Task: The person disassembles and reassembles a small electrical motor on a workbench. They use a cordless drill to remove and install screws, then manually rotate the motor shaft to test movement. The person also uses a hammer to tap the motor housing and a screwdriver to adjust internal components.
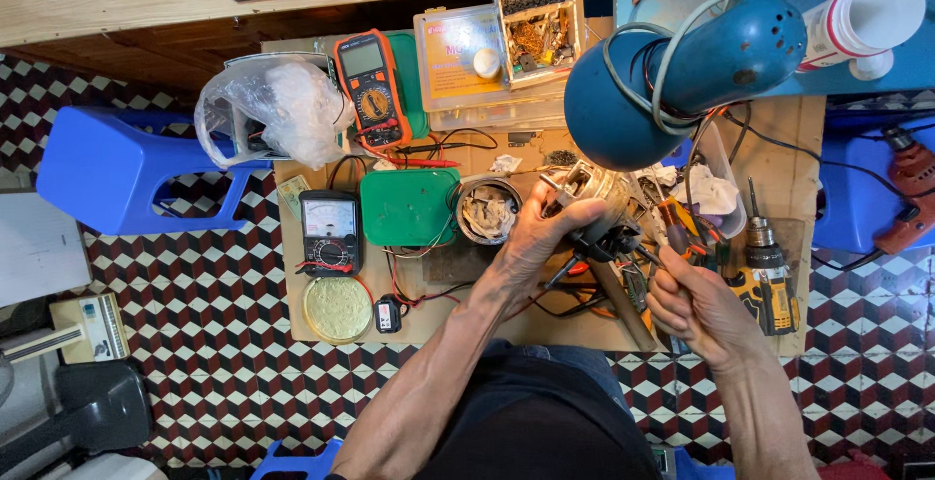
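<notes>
Far off to the left of the left hand there's a blue plastic stool [117, 164] on the checkered floor, then a crumpled clear plastic bag [278, 110] on the wooden board [789, 149] they're working over. Closer in sit an orange multimeter [371, 86], a black needle meter [329, 230] and a round yellowish lid [337, 309], all well to the left of that hand. Just left of its fingers are a green box [408, 205] and a small round tin [487, 210] stuffed with rags.

The left hand [542, 235] is wrapped tight around a small metal motor part [587, 186], held up just under the big blue desk lamp [672, 76]. Wires hang off the part below the thumb.

The right hand [696, 307] sits just right of it and a bit lower, closed around a thin tool [672, 232] with a reddish handle, tip pointing up toward the part. Can't tell if the tip actually touches.

Just right of that hand lies a yellow and black cordless drill [765, 276], and further right an orange corded drill [908, 193].
</notes>
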